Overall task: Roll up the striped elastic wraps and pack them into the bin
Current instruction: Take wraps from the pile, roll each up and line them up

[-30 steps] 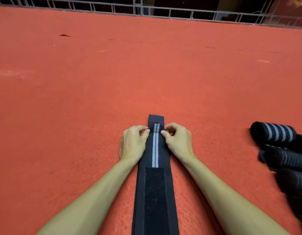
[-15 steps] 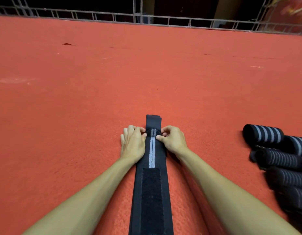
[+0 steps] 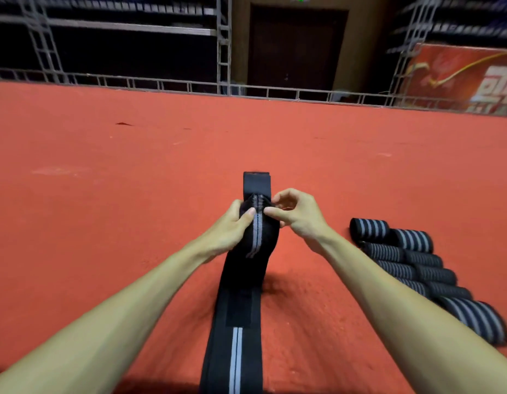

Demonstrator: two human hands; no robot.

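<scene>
Over red carpet (image 3: pixel 104 194), left hand (image 3: pixel 232 227) and right hand (image 3: pixel 296 216) pinching striped wrap (image 3: pixel 246 282).

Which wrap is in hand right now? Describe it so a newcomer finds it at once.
On the red floor, look at the middle of the view. The wrap runs up from the bottom edge to the left hand and right hand, which pinch it. Unlike the rolled wraps lined up to its right, it is one long unrolled band.

Event hall: red carpet (image 3: pixel 132 194), metal trusses (image 3: pixel 223 52), banner (image 3: pixel 459 78)
</scene>
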